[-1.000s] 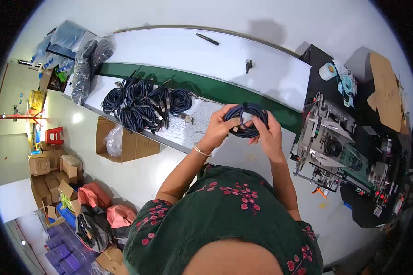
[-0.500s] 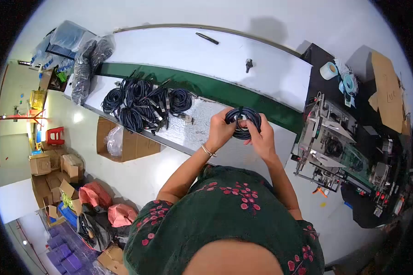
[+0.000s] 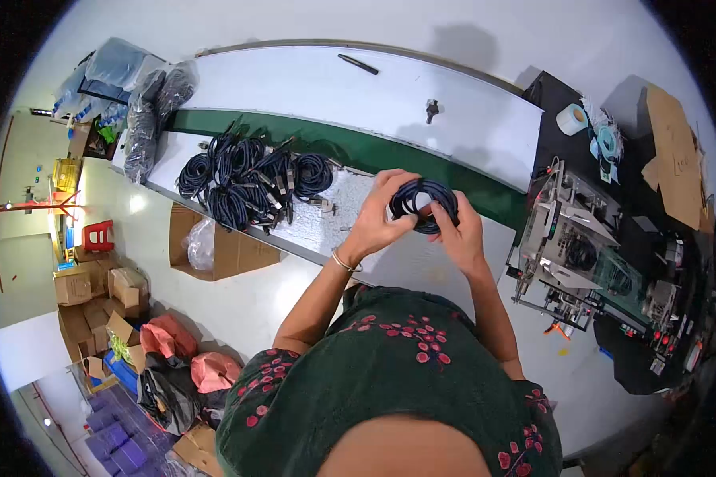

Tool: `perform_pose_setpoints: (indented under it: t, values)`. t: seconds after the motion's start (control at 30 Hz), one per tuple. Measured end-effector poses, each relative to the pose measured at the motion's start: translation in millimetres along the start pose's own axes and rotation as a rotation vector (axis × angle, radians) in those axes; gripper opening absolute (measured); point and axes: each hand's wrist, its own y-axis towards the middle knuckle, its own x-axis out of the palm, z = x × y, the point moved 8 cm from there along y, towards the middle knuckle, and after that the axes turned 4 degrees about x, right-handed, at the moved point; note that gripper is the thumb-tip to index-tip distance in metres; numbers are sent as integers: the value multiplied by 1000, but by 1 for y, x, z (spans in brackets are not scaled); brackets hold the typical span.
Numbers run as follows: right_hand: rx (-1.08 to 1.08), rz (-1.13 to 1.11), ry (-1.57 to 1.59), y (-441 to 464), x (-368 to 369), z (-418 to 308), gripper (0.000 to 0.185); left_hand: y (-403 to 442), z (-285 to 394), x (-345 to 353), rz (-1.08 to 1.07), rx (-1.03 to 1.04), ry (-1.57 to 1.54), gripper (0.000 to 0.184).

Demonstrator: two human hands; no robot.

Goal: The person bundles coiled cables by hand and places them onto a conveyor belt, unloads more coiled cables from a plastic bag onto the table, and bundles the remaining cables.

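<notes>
Between my two hands, over the front strip of the white bench, is a coiled dark cable [image 3: 431,191]. My left hand [image 3: 380,219] grips the coil's left side, with the thumb on its near face and the fingers around the far edge. On the right side, my right hand [image 3: 461,234] is closed on the coil, with thumb and fingers at its lower right. A pile of similar coiled cables [image 3: 247,179], with metal connectors showing, lies on the bench to the left of my hands.
A green strip [image 3: 358,153] runs along the bench [image 3: 294,79]. A black pen [image 3: 359,63] and a small black object [image 3: 432,111] lie on its back part. To the right stands a metal machine [image 3: 573,238]; an open cardboard box [image 3: 247,253] is below left.
My left hand has shifted its hold, its fingers now reaching over the coil's upper left. The coil has tilted and moved slightly right, with its centre opening showing more.
</notes>
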Motion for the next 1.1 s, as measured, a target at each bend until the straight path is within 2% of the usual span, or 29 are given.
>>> perform_pose_setpoints:
  t: [0.13, 0.3, 0.47, 0.63, 0.67, 0.8, 0.83, 0.97, 1.03, 1.07, 1.1]
  values:
    - [-54, -79, -71, 0, 9, -1, 28, 11, 10, 4, -144, -154, -277, 33]
    - [20, -119, -28, -5, 12, -5, 32, -7, -12, 10, -94, -339, -377, 30]
    - [-52, -138, -13, -2, 12, 2, 35, -10, -14, 4, -31, -388, -187, 31]
    - [-102, -124, 46, 0, 15, -5, 36, -14, -20, 4, 14, -503, -313, 37]
    - [-103, -121, 46, 0, 15, -5, 36, -12, -18, 5, 12, -501, -314, 37]
    - [-329, -47, -64, -6, 18, -16, 36, 8, 27, -3, 119, -74, 146, 48]
    - [-328, -52, -62, -8, 19, -16, 36, 7, 26, 0, 120, -77, 150, 48]
    - [-457, -62, -264, -15, 37, -30, 39, -10, -22, 18, 116, -446, -417, 57]
    - [-511, -102, -344, -14, 39, -25, 42, -15, -40, 31, 27, -531, -594, 53]
    - [-523, -128, -332, -16, 42, -25, 42, -16, -44, 29, 50, -530, -575, 53]
    - [-544, -101, -358, -19, 41, -27, 43, -15, -45, 34, 28, -515, -702, 50]
